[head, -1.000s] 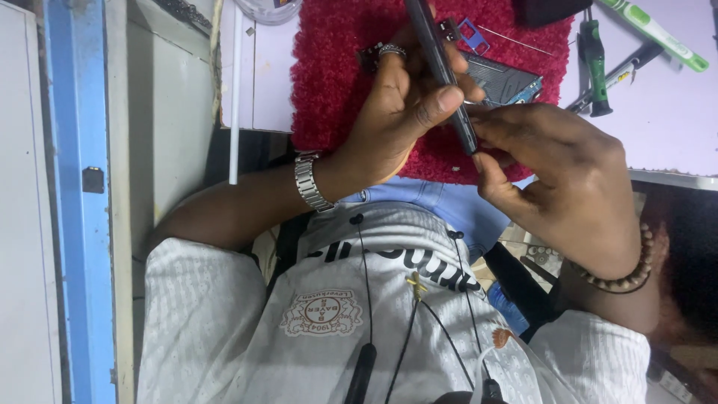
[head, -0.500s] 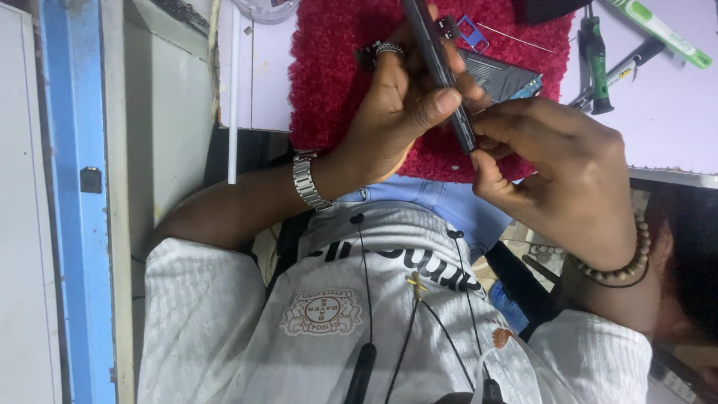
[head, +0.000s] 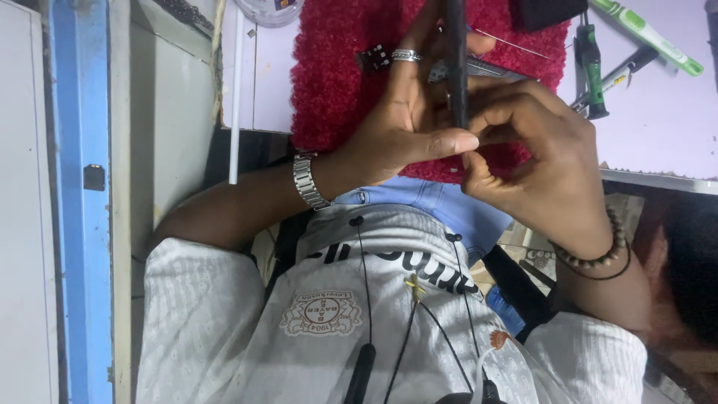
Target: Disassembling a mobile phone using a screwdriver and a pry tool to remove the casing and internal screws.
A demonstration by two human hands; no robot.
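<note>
at the far left a blue upright frame post (head: pixel 78 202) is seen, one in number, with a white rod (head: pixel 236 97) beside it. a clear round container (head: pixel 268 10) is noted at the top edge; its contents cannot be told. one red shaggy mat (head: pixel 336 75) is laid on the pale work surface (head: pixel 666 127). a small black component (head: pixel 372 57) is seen lying on the mat, just beside the ringed finger.

the left hand (head: pixel 407 123) is recorded with one metal wristwatch (head: pixel 308 182) at the wrist and one ring (head: pixel 406 54) on a finger. its fingers are curled partly closed, the thumb pressed across to the lower edge of a thin dark slab, one dark phone (head: pixel 456 60), which is held edge-on above the mat, between both hands.

the right hand (head: pixel 542 161) is closed tightly, fingertips pinched against the lower end of the same phone and touching the left thumb. two bead bracelets (head: pixel 598 254) are counted at its wrist.

further right, on the surface, one green-handled screwdriver (head: pixel 592 63), one green and white tool (head: pixel 649 36) and a dark box (head: pixel 546 11) are found, well apart from the hands.
</note>
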